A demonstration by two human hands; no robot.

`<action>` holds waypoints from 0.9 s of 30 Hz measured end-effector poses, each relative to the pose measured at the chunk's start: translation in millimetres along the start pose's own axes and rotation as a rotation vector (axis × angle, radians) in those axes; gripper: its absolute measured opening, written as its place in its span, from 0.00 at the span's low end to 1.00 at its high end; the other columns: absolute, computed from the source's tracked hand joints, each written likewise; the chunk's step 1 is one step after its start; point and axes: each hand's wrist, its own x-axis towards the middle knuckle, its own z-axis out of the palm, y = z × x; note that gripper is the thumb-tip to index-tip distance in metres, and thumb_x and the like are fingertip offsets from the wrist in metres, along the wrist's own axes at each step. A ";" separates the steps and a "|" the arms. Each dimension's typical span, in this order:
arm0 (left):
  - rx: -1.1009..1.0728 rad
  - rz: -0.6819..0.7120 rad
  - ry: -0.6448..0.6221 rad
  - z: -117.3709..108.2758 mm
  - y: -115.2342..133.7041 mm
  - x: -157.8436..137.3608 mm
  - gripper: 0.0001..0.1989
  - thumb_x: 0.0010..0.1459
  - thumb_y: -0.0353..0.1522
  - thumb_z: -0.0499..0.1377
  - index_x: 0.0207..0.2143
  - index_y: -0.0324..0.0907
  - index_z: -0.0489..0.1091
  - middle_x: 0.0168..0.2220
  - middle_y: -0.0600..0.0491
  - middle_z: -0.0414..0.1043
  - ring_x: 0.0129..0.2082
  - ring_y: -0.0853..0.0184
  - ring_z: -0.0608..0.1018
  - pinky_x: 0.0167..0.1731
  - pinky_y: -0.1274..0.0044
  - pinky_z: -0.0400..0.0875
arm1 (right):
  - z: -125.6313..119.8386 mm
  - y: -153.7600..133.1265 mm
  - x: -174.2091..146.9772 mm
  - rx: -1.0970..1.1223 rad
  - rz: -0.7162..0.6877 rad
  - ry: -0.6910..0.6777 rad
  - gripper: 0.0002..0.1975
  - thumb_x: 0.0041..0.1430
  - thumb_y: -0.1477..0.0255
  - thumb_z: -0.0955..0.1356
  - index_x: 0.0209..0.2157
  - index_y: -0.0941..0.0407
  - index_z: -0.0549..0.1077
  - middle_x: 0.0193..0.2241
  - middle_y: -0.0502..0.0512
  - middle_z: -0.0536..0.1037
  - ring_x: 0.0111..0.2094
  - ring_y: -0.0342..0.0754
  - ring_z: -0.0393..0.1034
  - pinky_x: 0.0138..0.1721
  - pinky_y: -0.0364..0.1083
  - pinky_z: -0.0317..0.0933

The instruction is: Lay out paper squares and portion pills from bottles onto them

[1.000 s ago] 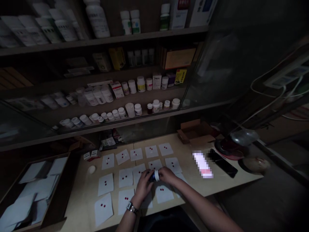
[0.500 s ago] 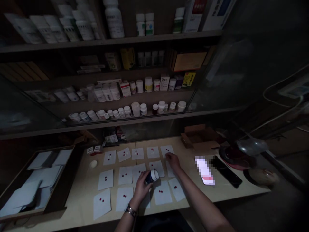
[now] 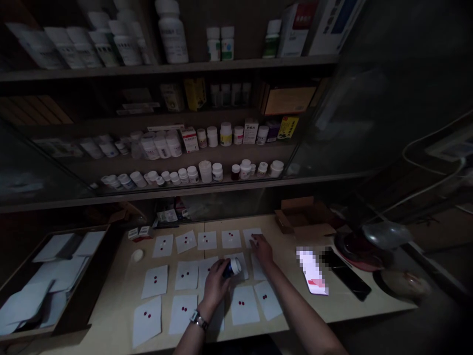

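My left hand point(image 3: 216, 281), a watch on its wrist, is wrapped round a dark blue pill bottle point(image 3: 229, 269) with a white top, tilted to the right above the sheets. At the back right, my right hand point(image 3: 263, 250) has its fingertips pinched together over a white paper square point(image 3: 247, 234); what they hold, if anything, is too small to make out. Rows of similar paper squares point(image 3: 148, 333) cover the table, many bearing two red pills point(image 3: 241, 303). A few in the back row also show small pale pills point(image 3: 190, 240). My hands and forearms hide parts of several sheets.
A box of paper sheets point(image 3: 62, 271) stands at the left. A round white lid point(image 3: 138, 255) and small boxes point(image 3: 140, 233) lie nearby. An open carton point(image 3: 305, 217), a lit phone point(image 3: 312, 271) and a dark phone point(image 3: 349, 276) are at the right. Shelves point(image 3: 221, 185) of medicine bottles rise behind.
The view has shifted slightly, so the table appears lower and further left. My right fingertips have moved a little forward over the back-right paper. My left hand still holds the bottle.
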 end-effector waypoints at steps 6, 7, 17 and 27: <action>-0.060 0.082 -0.102 1.2 0.4 -5.4 0.27 0.50 0.25 0.57 0.54 0.47 0.64 0.52 0.45 0.66 0.53 0.58 0.68 0.54 0.62 0.62 | -7.5 -21.0 -68.3 0.373 -0.271 -0.275 0.10 0.54 0.73 0.64 0.30 0.56 0.78 0.46 0.59 0.71 0.46 0.50 0.66 0.46 0.47 0.60; -0.064 0.099 -0.126 2.0 2.9 -6.1 0.27 0.50 0.26 0.57 0.54 0.46 0.64 0.52 0.45 0.66 0.53 0.57 0.68 0.53 0.62 0.62 | -7.1 -22.7 -73.7 0.366 -0.267 -0.329 0.10 0.53 0.74 0.64 0.29 0.56 0.78 0.44 0.59 0.73 0.45 0.49 0.67 0.45 0.46 0.60; -0.001 0.143 -0.234 13.1 11.3 -12.5 0.27 0.52 0.27 0.57 0.56 0.47 0.62 0.53 0.44 0.65 0.54 0.57 0.67 0.54 0.61 0.62 | -8.3 -24.2 -72.6 -0.004 -0.128 -0.536 0.14 0.37 0.81 0.63 0.23 0.56 0.79 0.22 0.52 0.78 0.26 0.47 0.69 0.27 0.40 0.54; 0.048 0.127 -0.192 10.0 8.3 -15.2 0.31 0.48 0.22 0.55 0.56 0.48 0.62 0.54 0.45 0.63 0.55 0.57 0.65 0.55 0.61 0.61 | 13.0 -26.7 -74.9 0.146 -0.068 -0.530 0.13 0.36 0.83 0.62 0.21 0.59 0.77 0.20 0.49 0.76 0.25 0.45 0.66 0.26 0.40 0.53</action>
